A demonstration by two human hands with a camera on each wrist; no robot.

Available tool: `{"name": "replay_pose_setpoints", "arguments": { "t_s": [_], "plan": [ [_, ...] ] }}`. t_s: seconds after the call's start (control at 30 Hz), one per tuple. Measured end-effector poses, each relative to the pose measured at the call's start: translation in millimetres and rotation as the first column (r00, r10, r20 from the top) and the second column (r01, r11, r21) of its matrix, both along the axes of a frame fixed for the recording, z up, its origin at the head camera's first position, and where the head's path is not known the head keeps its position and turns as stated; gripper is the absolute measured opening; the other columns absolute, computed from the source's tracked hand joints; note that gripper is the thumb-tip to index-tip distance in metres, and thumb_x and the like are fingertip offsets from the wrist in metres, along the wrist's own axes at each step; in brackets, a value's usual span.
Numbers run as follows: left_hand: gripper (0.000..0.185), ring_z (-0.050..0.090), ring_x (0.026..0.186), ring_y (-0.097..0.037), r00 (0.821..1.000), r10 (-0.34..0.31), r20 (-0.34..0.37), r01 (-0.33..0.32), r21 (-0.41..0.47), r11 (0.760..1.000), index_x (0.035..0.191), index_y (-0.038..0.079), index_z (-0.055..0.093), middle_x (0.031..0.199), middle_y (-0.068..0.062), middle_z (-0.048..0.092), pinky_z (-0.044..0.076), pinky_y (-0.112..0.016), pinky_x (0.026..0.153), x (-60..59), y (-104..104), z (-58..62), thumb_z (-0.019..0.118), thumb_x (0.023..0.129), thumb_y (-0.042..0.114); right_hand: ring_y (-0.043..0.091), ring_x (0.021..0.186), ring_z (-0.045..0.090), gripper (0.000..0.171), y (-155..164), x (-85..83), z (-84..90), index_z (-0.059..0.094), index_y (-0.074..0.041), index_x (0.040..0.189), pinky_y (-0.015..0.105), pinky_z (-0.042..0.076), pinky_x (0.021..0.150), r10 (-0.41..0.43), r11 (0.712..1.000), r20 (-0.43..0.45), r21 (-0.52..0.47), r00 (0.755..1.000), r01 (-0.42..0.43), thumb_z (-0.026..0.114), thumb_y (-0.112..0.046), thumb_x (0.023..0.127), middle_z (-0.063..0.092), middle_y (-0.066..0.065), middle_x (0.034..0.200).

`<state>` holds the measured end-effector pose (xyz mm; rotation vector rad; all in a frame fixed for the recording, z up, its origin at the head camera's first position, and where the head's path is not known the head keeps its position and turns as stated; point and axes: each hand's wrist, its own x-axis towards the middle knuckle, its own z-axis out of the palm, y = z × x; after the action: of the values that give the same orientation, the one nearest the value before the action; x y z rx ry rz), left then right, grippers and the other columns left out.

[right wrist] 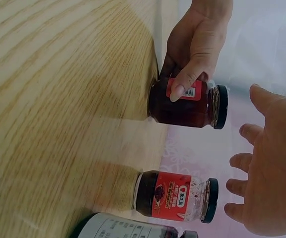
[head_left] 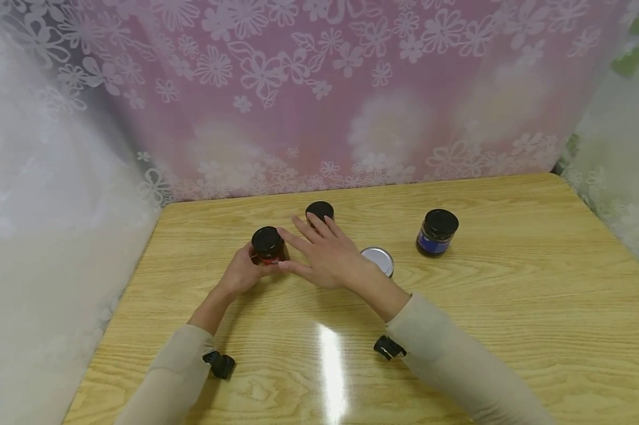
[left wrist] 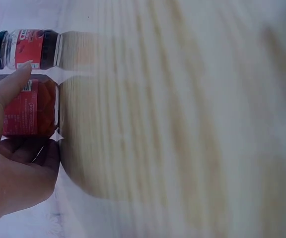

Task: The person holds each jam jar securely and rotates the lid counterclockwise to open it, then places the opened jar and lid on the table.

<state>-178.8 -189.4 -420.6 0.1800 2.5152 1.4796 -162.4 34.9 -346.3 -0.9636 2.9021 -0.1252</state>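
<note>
Gripped by curled left hand (head_left: pixel 243 273) fingers, the red-labelled, black-lidded glass jar (head_left: pixel 268 245) could be toppled if struck by the spread-fingered right hand (head_left: pixel 327 255) just beside it.

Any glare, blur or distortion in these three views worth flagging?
Head view: sharp, with a bright glare streak on the table and wide-angle bending of its edges. Left wrist view: the tabletop is smeared, though the red-labelled jar in the left hand reads clearly. Right wrist view: the wood is softly blurred; the right hand is sharp.

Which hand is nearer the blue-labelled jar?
Right. The right hand hovers open left of the blue-labelled jar; the left hand sits farther left, gripping the red-labelled jar.
</note>
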Motion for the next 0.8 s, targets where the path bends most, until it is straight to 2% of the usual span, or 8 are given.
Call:
{"name": "replay_pose_setpoints", "arguments": {
  "t_s": [0.17,0.4,0.5,0.57,0.63,0.73,0.8],
  "plan": [
    [0.067,0.053,0.116,-0.031,1.0,-0.006,-0.003,0.006,0.001,1.0,0.135,0.004,0.047,0.127,-0.016,0.055,0.043,-0.048,0.094,-0.5,0,0.4,0.079,0.08,0.024,0.025,0.144,-0.002,0.07,4,-0.3,-1.2,0.008,-0.037,0.153,0.048,0.003,0.113,-0.018,1.0,0.027,0.008,0.999,0.018,0.02,-0.07,0.093,0.005,0.001,0.159],
    [0.065,0.051,0.118,-0.032,1.0,-0.015,-0.009,0.015,0.02,1.0,0.134,0.006,0.049,0.127,-0.016,0.055,0.041,-0.05,0.096,-1.3,0,-0.1,0.08,0.08,0.023,0.024,0.144,-0.007,0.068,11,1.1,-1.8,0.004,-0.038,0.152,0.048,-0.002,0.113,-0.034,0.999,0.062,0.038,0.997,0.031,0.019,-0.068,0.094,-0.003,-0.002,0.159],
    [0.06,0.052,0.117,-0.034,1.0,-0.013,-0.024,0.013,0.007,1.0,0.132,0.002,0.05,0.126,-0.018,0.056,0.042,-0.049,0.095,8.4,6,17.5,0.078,0.082,0.018,0.025,0.144,-0.007,0.068,13,2.4,-2.0,0.004,-0.037,0.153,0.048,-0.003,0.113,-0.02,0.999,0.06,0.035,0.998,0.018,0.021,-0.068,0.094,-0.005,-0.001,0.159],
    [0.06,0.053,0.116,-0.034,0.999,-0.006,-0.035,0.006,-0.005,1.0,0.131,0.003,0.051,0.124,-0.018,0.057,0.043,-0.049,0.094,9.7,6,18.3,0.078,0.081,0.021,0.026,0.144,-0.007,0.07,14,3.1,-2.5,0.006,-0.037,0.153,0.049,-0.002,0.113,-0.009,0.999,0.054,0.033,0.999,0.008,0.023,-0.069,0.093,-0.005,-0.001,0.158],
    [0.06,0.054,0.114,-0.032,0.999,0.002,-0.054,-0.003,-0.023,1.0,0.129,0.005,0.053,0.122,-0.015,0.059,0.044,-0.048,0.093,10.0,5,17.1,0.08,0.08,0.026,0.026,0.144,-0.006,0.071,14,3.7,-3.1,0.008,-0.036,0.153,0.049,-0.002,0.113,-0.003,0.999,0.05,0.032,0.999,0.001,0.024,-0.07,0.093,-0.005,-0.001,0.158],
    [0.066,0.055,0.113,-0.027,0.997,0.02,-0.069,-0.022,-0.031,0.999,0.128,0.01,0.055,0.12,-0.01,0.06,0.044,-0.047,0.093,2.0,-2,-0.4,0.083,0.074,0.034,0.026,0.144,-0.007,0.073,15,4.8,-3.3,0.009,-0.036,0.153,0.049,-0.002,0.113,-0.001,0.999,0.048,0.04,0.999,-0.001,0.025,-0.071,0.092,-0.005,-0.001,0.158],
    [0.066,0.055,0.113,-0.027,0.997,0.033,-0.075,-0.036,-0.036,0.999,0.128,0.01,0.055,0.12,-0.01,0.06,0.044,-0.047,0.093,2.1,-2,-1.6,0.084,0.074,0.032,0.025,0.143,-0.009,0.073,16,5.5,-2.8,0.007,-0.037,0.153,0.049,-0.003,0.113,-0.004,0.999,0.048,0.051,0.999,0.002,0.023,-0.072,0.091,-0.006,-0.001,0.158]
  ]
}}
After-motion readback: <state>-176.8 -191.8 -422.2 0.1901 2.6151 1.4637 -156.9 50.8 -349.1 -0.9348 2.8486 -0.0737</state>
